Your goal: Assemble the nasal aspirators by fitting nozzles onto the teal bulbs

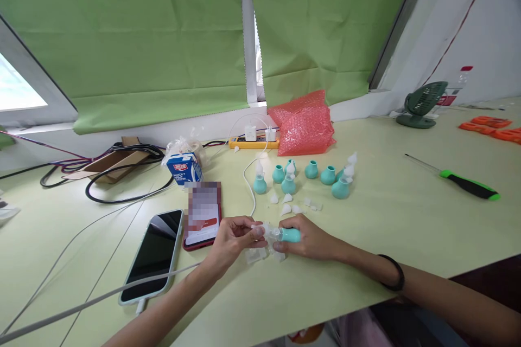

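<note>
Bulb, teal, lies on its side in the right hand, with thumb and fingers closed round it and its neck pointing left. At that neck is a whitish clear nozzle, pinched between the thumb and fingers of the left hand. The bulb and nozzle thus sit between the two hands, low over the table; whether they are fully joined cannot be told.

Just below the left fingertips, a clear piece rests on the table. Beyond the hands are loose white tips and, farther off, a group of upright teal bulbs, some open-mouthed and some fitted with white tops. A red phone is near the left hand, with a dark-screened phone beside it. Well apart on the right lies a screwdriver.
</note>
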A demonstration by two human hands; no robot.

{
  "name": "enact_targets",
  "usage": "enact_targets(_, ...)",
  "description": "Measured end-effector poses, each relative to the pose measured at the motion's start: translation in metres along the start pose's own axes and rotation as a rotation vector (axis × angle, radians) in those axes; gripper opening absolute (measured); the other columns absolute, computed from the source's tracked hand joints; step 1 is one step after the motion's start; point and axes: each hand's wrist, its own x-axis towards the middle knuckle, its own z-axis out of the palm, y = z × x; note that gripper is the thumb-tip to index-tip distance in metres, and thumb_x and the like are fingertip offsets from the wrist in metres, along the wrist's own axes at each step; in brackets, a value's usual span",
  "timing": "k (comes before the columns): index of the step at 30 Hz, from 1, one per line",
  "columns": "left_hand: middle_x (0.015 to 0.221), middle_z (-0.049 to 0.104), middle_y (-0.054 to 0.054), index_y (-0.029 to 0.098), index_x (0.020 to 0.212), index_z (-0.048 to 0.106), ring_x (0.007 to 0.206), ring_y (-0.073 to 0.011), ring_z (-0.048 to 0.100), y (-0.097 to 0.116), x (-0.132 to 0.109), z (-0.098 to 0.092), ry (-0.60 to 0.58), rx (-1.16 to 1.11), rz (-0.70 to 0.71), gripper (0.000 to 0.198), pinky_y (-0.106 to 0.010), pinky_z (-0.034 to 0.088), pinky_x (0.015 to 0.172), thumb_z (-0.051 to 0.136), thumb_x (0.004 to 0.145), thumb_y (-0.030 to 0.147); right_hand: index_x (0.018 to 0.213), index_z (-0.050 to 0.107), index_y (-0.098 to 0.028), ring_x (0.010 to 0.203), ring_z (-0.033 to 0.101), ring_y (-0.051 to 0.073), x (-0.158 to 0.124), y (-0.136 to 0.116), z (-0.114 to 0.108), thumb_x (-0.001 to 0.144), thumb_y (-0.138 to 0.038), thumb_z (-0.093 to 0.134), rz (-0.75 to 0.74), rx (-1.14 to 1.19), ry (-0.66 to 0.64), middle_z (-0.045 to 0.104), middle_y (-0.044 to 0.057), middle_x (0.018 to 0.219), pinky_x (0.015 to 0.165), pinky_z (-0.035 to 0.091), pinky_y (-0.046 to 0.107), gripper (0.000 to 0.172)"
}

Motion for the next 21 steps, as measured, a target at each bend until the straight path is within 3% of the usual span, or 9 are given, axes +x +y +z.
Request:
enact_targets(10,0.068,0.059,0.000,0.010,0.061,0.061,0.060,-0.0097,0.057,0.003,-0.003,0.004,0.027,-0.053,0.015,0.015,-0.024,0.052,0.062,0.070,0.059,0.022,0.055,0.042,-0.016,0.048,0.036,0.007,-0.001,-0.002,-0.001,0.069,-0.036,0.057,-0.028,-0.012,0.014,0.037,-0.005,0.050,0.043,0.028,0.019,0.029)
enact_targets(16,0.070,0.061,-0.001,0.013,0.066,0.064,0.060,-0.0107,0.058,0.010,-0.005,0.008,0.035,-0.079,0.051,0.013,-0.026,0.052,0.062,0.070,0.059,0.021,0.087,0.051,-0.018,0.055,0.046,0.009,-0.005,-0.016,-0.016,0.074,-0.033,0.053,-0.162,-0.092,0.045,0.052,-0.002,0.064,0.053,0.037,0.020,0.020)
enact_targets(19,0.073,0.060,-0.003,0.014,0.086,0.064,0.064,-0.0127,0.056,0.012,-0.005,0.008,0.007,-0.028,0.099,0.027,-0.030,0.051,0.063,0.068,0.062,0.025,0.084,0.054,-0.019,0.065,0.051,0.012,-0.003,-0.016,-0.030,0.075,-0.030,0.052,-0.257,-0.137,0.167,0.056,0.000,0.072,0.061,0.040,0.023,0.015)
enact_targets(21,0.073,0.059,-0.004,0.013,0.093,0.062,0.066,-0.0132,0.053,0.015,-0.006,0.007,-0.004,0.086,0.175,0.031,-0.027,0.049,0.058,0.064,0.065,0.026,0.083,0.054,-0.019,0.072,0.053,0.014,0.000,-0.010,-0.042,0.072,-0.029,0.055,-0.294,-0.150,0.364,0.057,0.001,0.078,0.066,0.041,0.025,0.015)
